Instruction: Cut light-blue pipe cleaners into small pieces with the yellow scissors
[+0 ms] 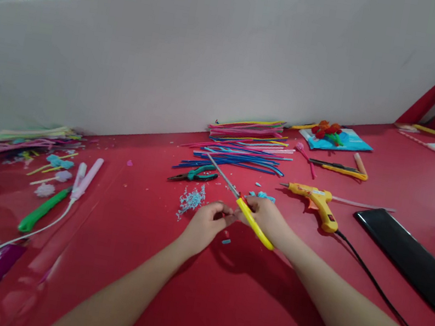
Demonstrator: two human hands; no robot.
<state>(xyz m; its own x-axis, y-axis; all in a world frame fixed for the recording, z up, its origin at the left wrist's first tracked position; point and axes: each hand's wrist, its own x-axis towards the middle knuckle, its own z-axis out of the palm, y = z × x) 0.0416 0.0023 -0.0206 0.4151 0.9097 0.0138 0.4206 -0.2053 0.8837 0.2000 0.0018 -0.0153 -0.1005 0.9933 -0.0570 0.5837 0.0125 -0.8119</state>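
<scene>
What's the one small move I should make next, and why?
I'd probably lay the yellow scissors down on the red table. The right hand holds them while its fingers come together with those of the left hand, so setting them aside might free it for finer work. Anything pinched there is too small to make out.

Free passage: bare table (117,235) left of the left hand (207,222). Obstructions: scissors (255,224) jutting forward from the right hand (269,219); pliers (203,176) and coloured stems (242,161) beyond both; glue gun (321,202), cord (373,281) and phone (410,259) rightward; partition (175,67) farthest.
</scene>
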